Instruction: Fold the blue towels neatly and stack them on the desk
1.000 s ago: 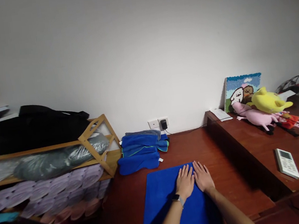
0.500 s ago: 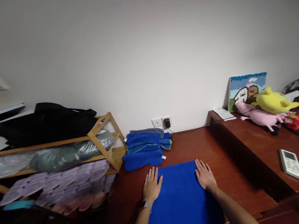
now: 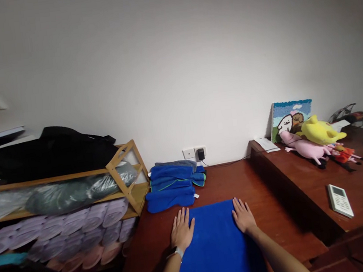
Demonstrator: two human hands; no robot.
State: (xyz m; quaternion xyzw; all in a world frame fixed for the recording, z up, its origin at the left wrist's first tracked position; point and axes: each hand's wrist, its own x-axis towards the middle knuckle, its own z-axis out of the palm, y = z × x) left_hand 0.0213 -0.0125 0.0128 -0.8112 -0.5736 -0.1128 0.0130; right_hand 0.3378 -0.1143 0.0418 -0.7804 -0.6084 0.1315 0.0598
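A blue towel lies spread flat on the reddish-brown wooden table, its near end running out of the bottom of the view. My left hand rests palm down on the towel's far left corner, fingers stretched out; a watch is on that wrist. On the far right corner my right hand lies flat with its fingers extended. Neither hand grips the cloth. Just beyond my left hand sits a pile of folded blue towels, with a grey one at the back.
Left stands a wooden rack with a black bag, plastic-wrapped items and rows of lilac slippers. A raised desk on the right bears plush toys, a picture and a white remote. A black plug is in the wall socket.
The view has shifted slightly, so most things sit a little lower and further left. Both hands stay flat on the towel's far corners.
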